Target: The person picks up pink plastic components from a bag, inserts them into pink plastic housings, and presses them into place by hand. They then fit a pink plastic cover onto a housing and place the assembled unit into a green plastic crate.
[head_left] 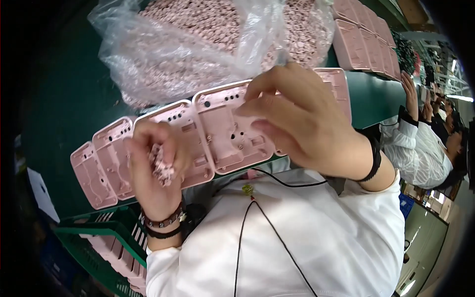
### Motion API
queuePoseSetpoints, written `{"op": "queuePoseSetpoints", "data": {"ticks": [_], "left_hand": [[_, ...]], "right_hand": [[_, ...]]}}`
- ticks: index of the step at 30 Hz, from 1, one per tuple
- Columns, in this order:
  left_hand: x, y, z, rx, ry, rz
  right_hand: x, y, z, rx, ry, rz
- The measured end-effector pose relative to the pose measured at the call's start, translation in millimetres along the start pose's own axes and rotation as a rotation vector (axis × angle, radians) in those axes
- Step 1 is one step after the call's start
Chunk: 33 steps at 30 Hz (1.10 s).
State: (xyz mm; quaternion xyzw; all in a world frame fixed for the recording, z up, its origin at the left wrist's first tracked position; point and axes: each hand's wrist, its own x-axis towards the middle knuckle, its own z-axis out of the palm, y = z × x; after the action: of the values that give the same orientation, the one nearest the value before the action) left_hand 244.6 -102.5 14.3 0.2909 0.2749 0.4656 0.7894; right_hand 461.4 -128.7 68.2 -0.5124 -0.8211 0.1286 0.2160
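My left hand [161, 158] is turned palm up. Its fingers curl round a small heap of tiny pink plastic parts [162, 168]. Over the row of pink plastic shells my right hand [302, 114] is held with its fingers bent in a loose pinch, and whatever is at the fingertips is too small or blurred to make out. Below those fingertips lies an open pink shell [222, 133], its inner side up, with round holes, posts and a square recess. Another pink shell [190, 123] sits behind my left hand, partly hidden by it.
A clear plastic bag [198, 64] full of small pink parts lies on the green table [74, 89]. Stacked pink shells [354, 44] stand at the far right. Lower left, a green crate [94, 225] holds pink pieces. Other people [420, 148] sit to the right.
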Motion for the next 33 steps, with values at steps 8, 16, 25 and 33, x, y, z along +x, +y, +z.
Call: {"op": "queuePoseSetpoints", "data": {"ticks": [8,16,25,33], "left_hand": [[-4.0,6.1,1.4,0.271,0.091,-0.012],[-7.2,6.5,-5.6,0.167,0.016,-0.058],[-6.4,8.8,-1.7,0.243,0.051,-0.091],[-18.8,8.5,-5.6,0.441,-0.275,-0.182]], "right_hand": [[27.9,-45.9,52.7,0.065,0.14,-0.148],[32.9,-41.9,61.6,-0.024,0.188,-0.134],[31.5,-36.9,49.6,0.045,0.235,-0.2],[7.6,-39.3,47.6,0.075,0.261,-0.218]]}}
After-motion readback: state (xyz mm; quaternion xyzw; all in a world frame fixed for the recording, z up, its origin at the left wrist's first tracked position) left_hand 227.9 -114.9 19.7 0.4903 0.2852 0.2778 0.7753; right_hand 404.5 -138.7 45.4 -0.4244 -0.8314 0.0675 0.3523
